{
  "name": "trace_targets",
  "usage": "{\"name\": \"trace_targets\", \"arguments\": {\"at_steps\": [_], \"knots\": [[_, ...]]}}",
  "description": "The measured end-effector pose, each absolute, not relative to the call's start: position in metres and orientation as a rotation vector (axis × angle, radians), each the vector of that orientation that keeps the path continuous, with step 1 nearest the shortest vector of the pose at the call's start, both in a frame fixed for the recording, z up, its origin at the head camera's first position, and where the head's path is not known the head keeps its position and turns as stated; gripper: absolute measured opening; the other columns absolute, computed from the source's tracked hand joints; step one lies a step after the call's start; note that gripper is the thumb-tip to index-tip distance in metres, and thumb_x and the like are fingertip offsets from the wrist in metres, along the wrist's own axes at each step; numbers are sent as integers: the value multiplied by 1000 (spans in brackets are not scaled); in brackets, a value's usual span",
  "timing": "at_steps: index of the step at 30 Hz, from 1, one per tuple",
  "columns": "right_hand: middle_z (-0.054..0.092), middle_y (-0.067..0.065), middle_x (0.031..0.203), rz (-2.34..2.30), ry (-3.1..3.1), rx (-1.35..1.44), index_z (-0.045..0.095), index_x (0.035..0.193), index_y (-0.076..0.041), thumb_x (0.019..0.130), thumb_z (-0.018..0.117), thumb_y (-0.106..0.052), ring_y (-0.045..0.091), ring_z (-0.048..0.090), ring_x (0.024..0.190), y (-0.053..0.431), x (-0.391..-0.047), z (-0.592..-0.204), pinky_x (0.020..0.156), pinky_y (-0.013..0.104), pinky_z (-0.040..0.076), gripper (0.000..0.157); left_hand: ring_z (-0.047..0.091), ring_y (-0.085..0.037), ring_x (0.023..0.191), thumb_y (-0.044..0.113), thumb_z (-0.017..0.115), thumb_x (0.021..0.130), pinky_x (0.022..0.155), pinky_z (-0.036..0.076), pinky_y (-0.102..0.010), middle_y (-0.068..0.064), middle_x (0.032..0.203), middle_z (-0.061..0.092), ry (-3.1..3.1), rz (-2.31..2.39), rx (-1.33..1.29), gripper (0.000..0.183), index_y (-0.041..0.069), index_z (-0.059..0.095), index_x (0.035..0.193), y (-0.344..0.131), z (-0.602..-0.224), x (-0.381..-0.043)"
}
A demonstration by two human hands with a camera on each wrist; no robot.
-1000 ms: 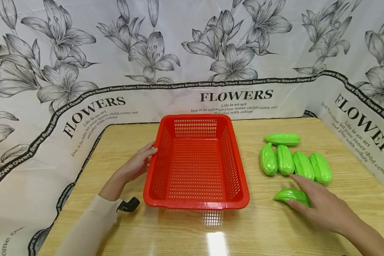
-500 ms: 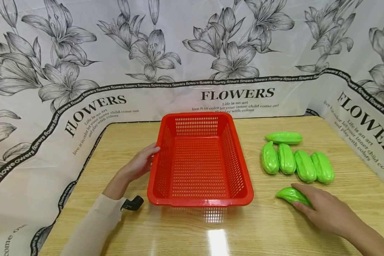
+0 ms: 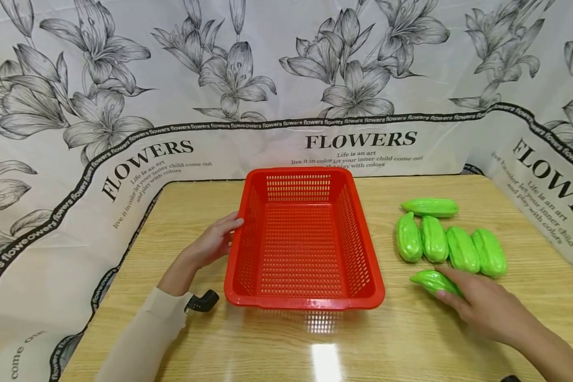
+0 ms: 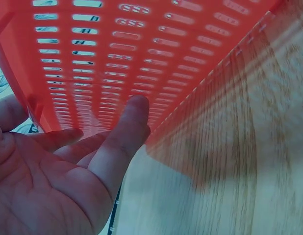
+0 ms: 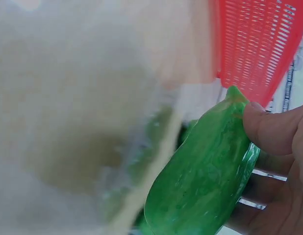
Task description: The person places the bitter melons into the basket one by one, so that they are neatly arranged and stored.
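Note:
My right hand (image 3: 482, 302) grips a glossy green papaya (image 3: 434, 281) with a pointed end, in front of the other fruit. In the right wrist view the thumb (image 5: 271, 128) presses near its tip, and the other fingers wrap behind it. At the middle of the table stands a red plastic basket (image 3: 305, 303) with slotted walls and nothing inside. My left hand (image 3: 215, 241) holds its left side, the thumb over the rim. In the left wrist view the fingers (image 4: 134, 115) lie against the outer wall.
Several more green papayas lie right of the basket: a row of them (image 3: 434, 239) side by side and one crosswise (image 3: 430, 207) behind. A white flower-print cloth (image 3: 358, 148) hangs around the wooden table (image 3: 267, 350) at the back and sides.
My right fingers have come round the papaya from a wider spread, and the papaya has risen a little towards the row. The left hand stays at the basket; the head view shifts slightly.

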State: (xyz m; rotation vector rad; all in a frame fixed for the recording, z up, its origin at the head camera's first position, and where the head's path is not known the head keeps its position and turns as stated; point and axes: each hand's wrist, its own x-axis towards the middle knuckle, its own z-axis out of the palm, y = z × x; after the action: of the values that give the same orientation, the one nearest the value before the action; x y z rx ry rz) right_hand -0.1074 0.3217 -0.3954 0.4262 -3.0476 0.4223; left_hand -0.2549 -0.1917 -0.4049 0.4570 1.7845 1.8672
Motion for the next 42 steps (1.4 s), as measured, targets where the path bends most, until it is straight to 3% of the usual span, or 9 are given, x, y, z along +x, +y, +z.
{"name": "trace_targets", "arguments": {"at_steps": [10, 21, 28, 38, 42], "knots": [[58, 34, 132, 414, -3031, 464, 52, 142, 5, 100, 65, -27, 57, 55, 117, 308, -127, -356, 86, 70, 48, 54, 66, -28, 108, 29, 34, 111, 82, 62, -42, -34, 140, 44, 1783, 1867, 461, 53, 4, 27, 158, -191, -406, -258], [54, 28, 143, 292, -2937, 654, 49, 147, -3, 99, 67, -23, 49, 55, 124, 257, -151, -321, 91, 66, 49, 55, 66, -29, 109, 30, 35, 111, 81, 62, -41, -36, 141, 42, 1796, 1885, 430, 53, 5, 29, 157, -192, -406, -259], [63, 20, 132, 281, -2918, 740, 49, 146, -7, 100, 65, -24, 42, 61, 118, 226, -170, -301, 88, 63, 53, 52, 66, -27, 106, 28, 35, 111, 79, 63, -40, -35, 139, 44, 1797, 1901, 430, 52, 5, 30, 157, -193, -407, -259], [61, 19, 135, 313, -2955, 856, 47, 148, -4, 103, 60, -25, 39, 59, 122, 181, -205, -276, 95, 61, 50, 52, 67, -25, 103, 29, 37, 110, 76, 63, -38, -34, 136, 46, 1781, 1913, 428, 54, 4, 30, 157, -191, -411, -258], [68, 12, 114, 373, -2973, 926, 55, 139, -4, 104, 59, -23, 31, 64, 104, 164, -224, -270, 89, 52, 52, 41, 66, -28, 106, 29, 36, 110, 78, 63, -39, -36, 140, 42, 1779, 1911, 433, 53, 6, 30, 157, -191, -411, -259]]}}
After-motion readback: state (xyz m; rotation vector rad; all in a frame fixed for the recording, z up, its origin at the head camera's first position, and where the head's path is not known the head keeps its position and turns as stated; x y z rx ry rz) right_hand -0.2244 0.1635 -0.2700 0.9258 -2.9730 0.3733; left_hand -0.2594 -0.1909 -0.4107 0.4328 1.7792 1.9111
